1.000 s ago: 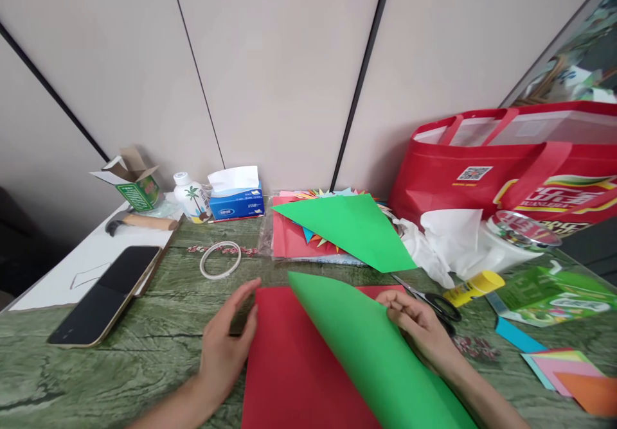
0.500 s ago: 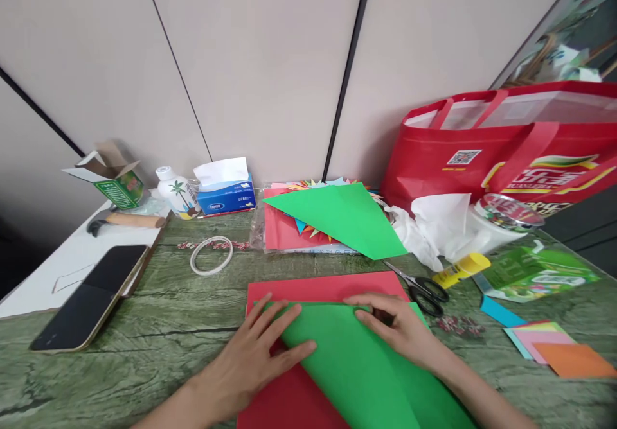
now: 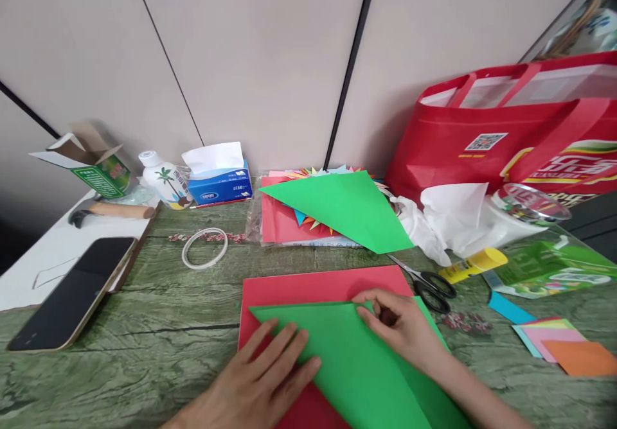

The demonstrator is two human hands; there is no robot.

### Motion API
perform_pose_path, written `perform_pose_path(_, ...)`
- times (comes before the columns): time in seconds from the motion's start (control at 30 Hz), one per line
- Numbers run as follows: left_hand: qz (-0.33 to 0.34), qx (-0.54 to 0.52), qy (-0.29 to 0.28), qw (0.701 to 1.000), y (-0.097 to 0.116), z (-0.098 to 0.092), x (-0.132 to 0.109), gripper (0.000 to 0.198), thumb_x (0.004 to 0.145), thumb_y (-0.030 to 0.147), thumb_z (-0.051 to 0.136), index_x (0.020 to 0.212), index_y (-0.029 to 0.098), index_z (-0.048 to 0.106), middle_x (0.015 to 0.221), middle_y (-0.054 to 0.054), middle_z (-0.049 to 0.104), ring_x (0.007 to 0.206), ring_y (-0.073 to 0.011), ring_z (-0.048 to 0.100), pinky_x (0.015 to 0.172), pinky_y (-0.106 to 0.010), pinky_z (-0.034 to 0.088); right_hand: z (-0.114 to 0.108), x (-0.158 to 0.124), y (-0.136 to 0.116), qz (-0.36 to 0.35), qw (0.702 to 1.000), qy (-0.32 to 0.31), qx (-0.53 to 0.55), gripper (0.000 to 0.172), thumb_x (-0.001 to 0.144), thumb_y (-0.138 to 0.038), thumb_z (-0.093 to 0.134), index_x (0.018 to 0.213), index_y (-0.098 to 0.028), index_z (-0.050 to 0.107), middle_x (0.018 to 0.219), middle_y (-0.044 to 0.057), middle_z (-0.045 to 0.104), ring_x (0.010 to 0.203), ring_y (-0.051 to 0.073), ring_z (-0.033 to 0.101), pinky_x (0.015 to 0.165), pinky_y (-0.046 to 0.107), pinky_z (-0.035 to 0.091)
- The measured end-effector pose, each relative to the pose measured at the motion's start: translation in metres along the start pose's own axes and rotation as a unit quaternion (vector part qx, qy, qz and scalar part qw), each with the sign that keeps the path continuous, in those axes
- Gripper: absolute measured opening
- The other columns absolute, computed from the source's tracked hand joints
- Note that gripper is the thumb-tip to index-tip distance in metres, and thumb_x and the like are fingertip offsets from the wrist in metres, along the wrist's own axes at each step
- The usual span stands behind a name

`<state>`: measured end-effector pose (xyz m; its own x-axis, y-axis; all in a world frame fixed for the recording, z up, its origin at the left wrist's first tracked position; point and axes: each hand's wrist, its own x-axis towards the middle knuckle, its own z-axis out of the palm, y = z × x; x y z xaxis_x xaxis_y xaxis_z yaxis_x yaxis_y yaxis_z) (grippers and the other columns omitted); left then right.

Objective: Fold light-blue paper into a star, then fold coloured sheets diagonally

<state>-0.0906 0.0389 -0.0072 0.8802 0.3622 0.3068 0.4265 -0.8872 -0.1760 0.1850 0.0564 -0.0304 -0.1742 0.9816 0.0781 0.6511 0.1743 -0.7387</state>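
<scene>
A green sheet of paper (image 3: pixel 357 371), partly folded over, lies on a larger red sheet (image 3: pixel 299 286) in front of me. My left hand (image 3: pixel 270 371) rests on the left part of the green paper with its fingers spread. At the paper's upper edge my right hand (image 3: pixel 398 326) pinches the green sheet between thumb and fingertips. Behind them a folded green paper kite shape (image 3: pixel 342 207) lies on a stack of coloured papers in a clear bag. Scissors (image 3: pixel 429 286) with black handles lie just beyond my right hand.
At left are a black phone (image 3: pixel 72 291), a hammer (image 3: pixel 110 210) and a roll of tape (image 3: pixel 205 249). A tissue pack (image 3: pixel 219 178) and white bottle (image 3: pixel 166 182) stand behind. At right are a yellow glue stick (image 3: pixel 475 265), coloured paper pieces (image 3: pixel 578 355) and a red bag (image 3: pixel 482 121).
My left hand has slid down and slightly toward me from the green paper's upper edge, baring its left corner. My right hand keeps its pinch. The view has shifted slightly.
</scene>
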Motion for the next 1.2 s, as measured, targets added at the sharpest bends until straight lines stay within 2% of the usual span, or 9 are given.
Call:
perform_pose_path(0.1, 0.007, -0.007, -0.007, 1.0, 0.001, -0.004, 0.003, 0.042, 0.083, 0.01, 0.041, 0.123, 0.021, 0.05, 0.124, -0.006, 0.054, 0.12, -0.0213, 0.042, 0.102, -0.039, 0.032, 0.0, -0.001, 0.006, 0.0, 1.0, 0.017, -0.013, 0.021, 0.081, -0.032, 0.049, 0.082, -0.017, 0.064, 0.052, -0.004, 0.039, 0.042, 0.008, 0.037, 0.039, 0.018, 0.031)
perform_pose_path(0.27, -0.005, -0.036, -0.029, 0.999, -0.002, -0.002, 0.002, 0.052, 0.078, 0.004, 0.042, 0.127, 0.02, 0.046, 0.127, -0.01, 0.052, 0.124, -0.027, 0.037, 0.098, -0.046, 0.035, -0.003, -0.002, 0.009, -0.047, 0.996, 0.036, -0.073, 0.017, 0.08, -0.026, 0.049, 0.087, -0.017, 0.062, 0.054, -0.003, 0.044, 0.043, 0.009, 0.039, 0.043, 0.02, 0.033)
perform_pose_path(0.53, -0.001, -0.073, -0.061, 0.995, 0.004, 0.008, -0.009, 0.06, 0.075, 0.005, 0.044, 0.134, 0.015, 0.036, 0.135, -0.015, 0.043, 0.128, -0.0317, 0.029, 0.099, -0.053, 0.032, -0.008, -0.002, 0.005, -0.043, 0.996, -0.029, -0.073, 0.018, 0.085, -0.025, 0.043, 0.09, -0.018, 0.059, 0.063, 0.0, 0.054, 0.046, 0.01, 0.042, 0.044, 0.021, 0.034)
perform_pose_path(0.67, -0.003, -0.073, -0.054, 0.996, 0.004, 0.005, -0.007, 0.056, 0.077, 0.004, 0.044, 0.131, 0.016, 0.04, 0.133, -0.014, 0.046, 0.128, -0.0304, 0.031, 0.099, -0.051, 0.033, -0.009, -0.006, 0.005, -0.043, 0.996, -0.027, -0.08, 0.02, 0.086, -0.029, 0.043, 0.092, -0.019, 0.059, 0.061, 0.0, 0.051, 0.047, 0.011, 0.043, 0.045, 0.022, 0.035)
perform_pose_path(0.8, -0.012, -0.053, -0.023, 0.998, 0.005, 0.008, -0.008, 0.048, 0.079, 0.004, 0.044, 0.127, 0.015, 0.045, 0.13, -0.011, 0.049, 0.127, -0.029, 0.033, 0.101, -0.051, 0.031, -0.004, -0.012, 0.011, -0.064, 0.994, 0.017, -0.089, 0.019, 0.086, -0.031, 0.046, 0.094, -0.019, 0.058, 0.056, -0.002, 0.044, 0.046, 0.011, 0.042, 0.046, 0.022, 0.036)
perform_pose_path(0.9, -0.042, -0.048, 0.011, 0.998, 0.008, 0.013, -0.009, 0.043, 0.081, 0.011, 0.051, 0.124, 0.017, 0.048, 0.127, -0.011, 0.051, 0.126, -0.0312, 0.033, 0.099, -0.054, 0.031, 0.0, -0.015, 0.016, -0.074, 0.991, 0.043, -0.099, 0.017, 0.085, -0.031, 0.048, 0.094, -0.019, 0.057, 0.054, -0.003, 0.043, 0.047, 0.011, 0.042, 0.047, 0.022, 0.037)
perform_pose_path(1.03, -0.083, -0.041, 0.029, 0.995, 0.01, 0.017, -0.009, 0.044, 0.081, 0.024, 0.057, 0.124, 0.022, 0.048, 0.124, -0.013, 0.053, 0.124, -0.0328, 0.036, 0.094, -0.05, 0.039, 0.002, -0.015, 0.016, -0.08, 0.987, 0.069, -0.118, 0.016, 0.083, -0.03, 0.052, 0.093, -0.018, 0.057, 0.052, -0.005, 0.042, 0.044, 0.01, 0.042, 0.045, 0.021, 0.036)
perform_pose_path(1.1, -0.082, -0.041, 0.032, 0.995, 0.009, 0.017, -0.008, 0.044, 0.081, 0.029, 0.056, 0.124, 0.024, 0.048, 0.122, -0.012, 0.055, 0.124, -0.0316, 0.038, 0.097, -0.05, 0.035, 0.002, -0.015, 0.014, -0.071, 0.987, 0.075, -0.124, 0.017, 0.082, -0.031, 0.054, 0.093, -0.018, 0.056, 0.051, -0.005, 0.042, 0.042, 0.01, 0.041, 0.043, 0.021, 0.035)
perform_pose_path(1.2, -0.069, -0.042, 0.019, 0.997, 0.007, 0.019, -0.009, 0.043, 0.083, 0.031, 0.054, 0.124, 0.024, 0.048, 0.122, -0.01, 0.056, 0.123, -0.0297, 0.04, 0.103, -0.053, 0.023, 0.002, -0.014, 0.013, -0.047, 0.987, 0.083, -0.125, 0.017, 0.081, -0.032, 0.054, 0.09, -0.018, 0.055, 0.05, -0.005, 0.042, 0.041, 0.009, 0.041, 0.042, 0.021, 0.035)
